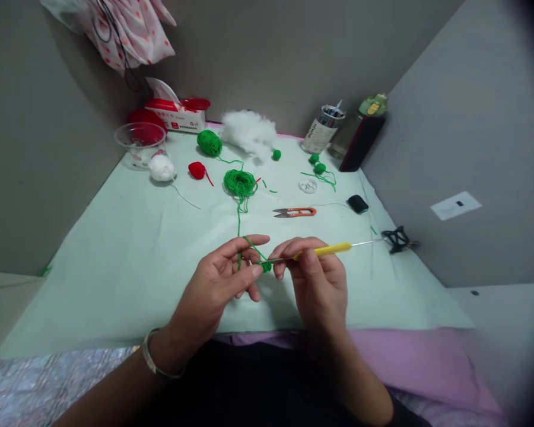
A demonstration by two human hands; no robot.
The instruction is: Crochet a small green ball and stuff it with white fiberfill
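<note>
Between the fingers of my left hand (225,273) is a small green crochet piece (266,267), pinched at its edge by the thumb. Green yarn runs over the raised left index finger and back to a loose green yarn coil (240,184) on the table. My right hand (318,279) grips a crochet hook (324,249) by its yellow handle. Its metal tip points left and meets the green piece; whether a loop sits on it is too small to tell. The hook's other end is a thin metal shaft reaching right.
Orange thread snips (309,212) lie beyond my hands. Farther back are a green yarn ball (209,143), red yarn (196,171), white yarn (162,168), white stuffing (249,131) and small green balls (320,168). A pen can (324,129) and bottle (353,127) stand back right; a tissue box (178,116) back left.
</note>
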